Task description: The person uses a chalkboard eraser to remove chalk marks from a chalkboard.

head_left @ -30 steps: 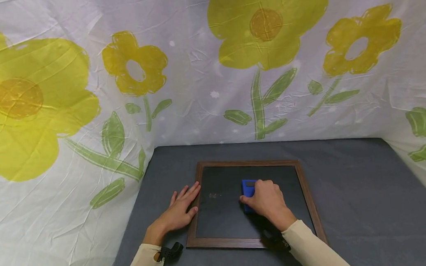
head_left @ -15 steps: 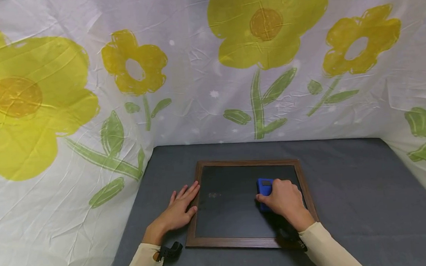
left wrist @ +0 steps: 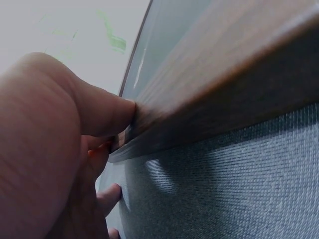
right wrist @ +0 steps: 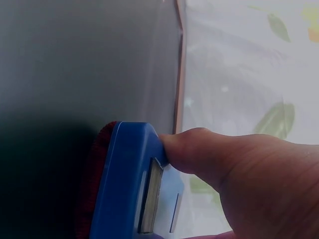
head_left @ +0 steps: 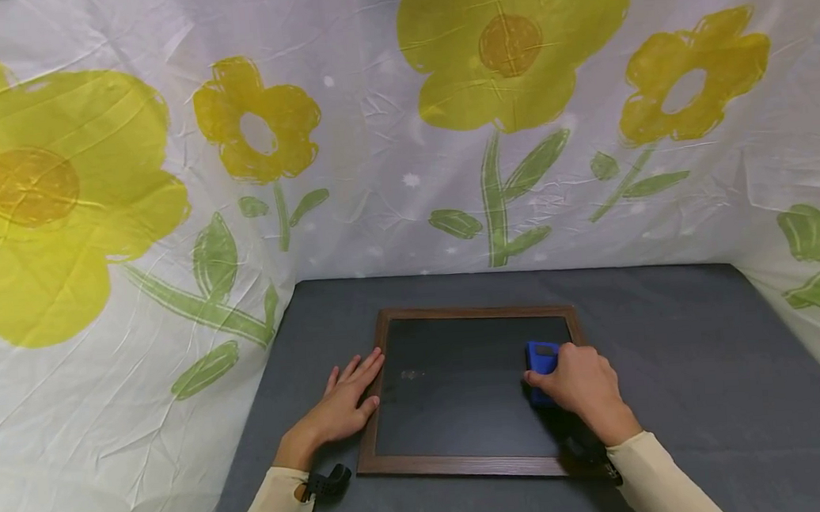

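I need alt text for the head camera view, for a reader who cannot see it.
A person's right hand holds a blue eraser near the right edge of a wood-framed chalkboard, while the left hand rests flat against the frame's left side. The board lies on a grey table before a sheet printed with yellow flowers.

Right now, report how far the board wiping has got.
Done: most of the chalkboard looks dark and clean. In hand: the right hand grips the blue eraser near the right frame edge, while the left hand rests flat against the left frame. Left: a faint chalk smudge near the left side.
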`<state>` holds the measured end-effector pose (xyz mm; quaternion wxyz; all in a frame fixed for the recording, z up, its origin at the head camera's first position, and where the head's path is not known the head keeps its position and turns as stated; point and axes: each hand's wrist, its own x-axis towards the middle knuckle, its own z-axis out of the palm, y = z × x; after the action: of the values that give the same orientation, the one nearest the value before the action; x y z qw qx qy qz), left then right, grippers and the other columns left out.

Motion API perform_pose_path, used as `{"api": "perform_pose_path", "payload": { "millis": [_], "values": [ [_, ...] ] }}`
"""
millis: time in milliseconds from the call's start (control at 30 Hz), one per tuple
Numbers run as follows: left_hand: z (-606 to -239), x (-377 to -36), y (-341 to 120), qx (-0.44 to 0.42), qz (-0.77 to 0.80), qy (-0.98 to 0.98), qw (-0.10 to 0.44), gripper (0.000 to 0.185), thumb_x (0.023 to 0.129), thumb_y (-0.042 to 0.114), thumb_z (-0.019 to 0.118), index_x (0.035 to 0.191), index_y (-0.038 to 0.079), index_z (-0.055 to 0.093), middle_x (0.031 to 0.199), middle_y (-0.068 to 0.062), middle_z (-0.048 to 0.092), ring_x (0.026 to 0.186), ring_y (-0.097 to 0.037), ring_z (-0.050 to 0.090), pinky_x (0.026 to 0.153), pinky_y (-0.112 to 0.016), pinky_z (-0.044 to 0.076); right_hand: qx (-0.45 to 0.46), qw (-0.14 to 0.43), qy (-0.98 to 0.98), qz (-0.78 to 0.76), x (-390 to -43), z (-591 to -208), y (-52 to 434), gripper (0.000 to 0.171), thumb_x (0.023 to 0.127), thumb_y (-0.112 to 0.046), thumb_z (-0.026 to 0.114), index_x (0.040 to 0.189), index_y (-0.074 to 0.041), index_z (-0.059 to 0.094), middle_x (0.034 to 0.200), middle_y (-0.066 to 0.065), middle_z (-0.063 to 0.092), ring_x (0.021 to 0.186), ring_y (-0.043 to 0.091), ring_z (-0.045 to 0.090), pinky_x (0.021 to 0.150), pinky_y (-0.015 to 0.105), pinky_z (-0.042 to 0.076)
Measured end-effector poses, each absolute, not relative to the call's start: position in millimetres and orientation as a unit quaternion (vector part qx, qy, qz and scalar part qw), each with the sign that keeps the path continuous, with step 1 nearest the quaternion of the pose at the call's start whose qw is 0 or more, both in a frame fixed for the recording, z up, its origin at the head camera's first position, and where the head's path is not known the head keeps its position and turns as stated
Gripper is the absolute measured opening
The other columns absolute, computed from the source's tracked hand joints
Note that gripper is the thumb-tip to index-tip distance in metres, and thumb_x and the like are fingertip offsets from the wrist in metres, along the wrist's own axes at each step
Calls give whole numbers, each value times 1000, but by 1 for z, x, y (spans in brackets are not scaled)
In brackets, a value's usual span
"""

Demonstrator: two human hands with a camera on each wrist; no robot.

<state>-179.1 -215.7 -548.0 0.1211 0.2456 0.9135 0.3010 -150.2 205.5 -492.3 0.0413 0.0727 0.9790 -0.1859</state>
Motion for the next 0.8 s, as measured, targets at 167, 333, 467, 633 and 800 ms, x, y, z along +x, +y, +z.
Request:
{"api": "perform_pose_path", "payload": {
  "millis": [167,333,467,633,800],
  "values": [
    [-549,-180,-216,247,298,914,121,73,112,15,58,176,10,24,185,-7,15,170,-47,10,129,-77,-3,87,56,977,-184,-149,-489,217,73,88,-57,85,110,10,70,85,20,69,67,30,64,54,43,54],
    [-548,-180,-216,248,296,914,122,73,112,15,58,176,10,24,185,-7,15,170,-47,10,129,-77,-3,94,62,978,-178,-147,-488,228,74,89,-57,85,113,11,69,86,21,69,68,31,64,54,43,53],
    [-546,-180,-216,248,300,913,125,73,112,15,58,176,10,24,185,-8,15,170,-47,10,129,-77,-3,100,61,977,-177,-146,-487,232,73,89,-57,84,112,10,69,85,21,68,67,31,63,53,43,52],
    [-547,-181,-216,249,300,913,124,73,112,16,59,176,10,24,185,-8,15,170,-47,10,129,-77,-3,106,63,977,-172,-147,-487,233,73,90,-58,84,112,10,69,84,21,68,67,32,64,53,44,52],
    [-548,-180,-217,249,297,914,123,73,113,16,58,176,10,23,185,-8,15,170,-47,10,129,-77,-3,114,69,976,-171,-147,-487,231,73,90,-58,84,112,10,69,85,22,69,68,32,64,53,45,53]
  ]
}}
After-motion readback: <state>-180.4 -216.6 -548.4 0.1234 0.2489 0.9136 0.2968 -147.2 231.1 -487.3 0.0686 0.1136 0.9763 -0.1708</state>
